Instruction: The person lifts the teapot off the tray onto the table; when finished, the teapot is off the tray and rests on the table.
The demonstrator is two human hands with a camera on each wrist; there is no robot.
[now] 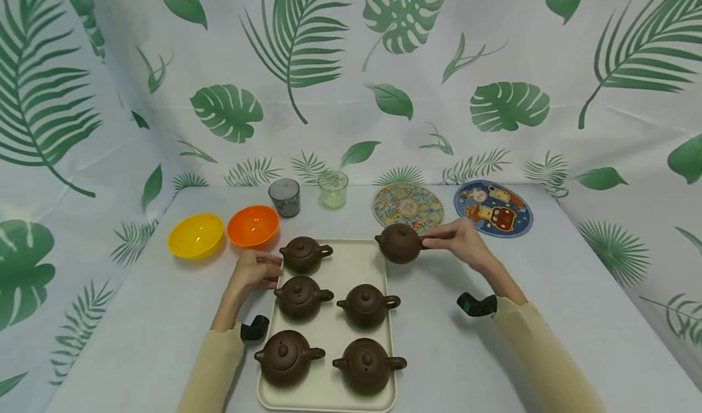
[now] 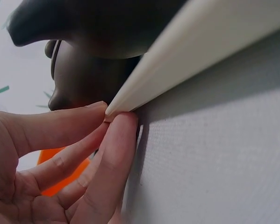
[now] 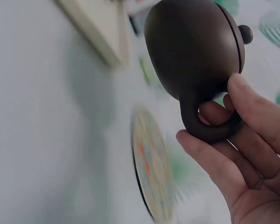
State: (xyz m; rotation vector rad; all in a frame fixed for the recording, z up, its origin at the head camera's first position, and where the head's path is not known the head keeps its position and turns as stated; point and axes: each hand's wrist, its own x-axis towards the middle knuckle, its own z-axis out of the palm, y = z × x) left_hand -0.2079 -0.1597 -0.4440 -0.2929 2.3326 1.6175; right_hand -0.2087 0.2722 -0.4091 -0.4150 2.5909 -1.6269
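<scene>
My right hand [image 1: 463, 242] grips a dark brown teapot [image 1: 401, 243] by its loop handle. The right wrist view shows the teapot [image 3: 196, 46] raised off the table, its lid on and fingers around the handle [image 3: 190, 114]. A cream rectangular tray [image 1: 351, 248] carries several more brown teapots: three down its left side and two on its right, handles pointing right. My left hand [image 1: 255, 271] pinches the tray's left rim beside the far left teapot [image 1: 303, 254]. Thumb and finger close on that rim [image 2: 130, 95] in the left wrist view.
Left of the tray's far end sit a yellow bowl [image 1: 196, 236] and an orange bowl [image 1: 253, 226]. Behind stand a grey glass [image 1: 285, 198] and a clear greenish glass [image 1: 333, 189]. A patterned round mat [image 1: 408, 206] and a blue cartoon mat [image 1: 493, 209] lie at the back right.
</scene>
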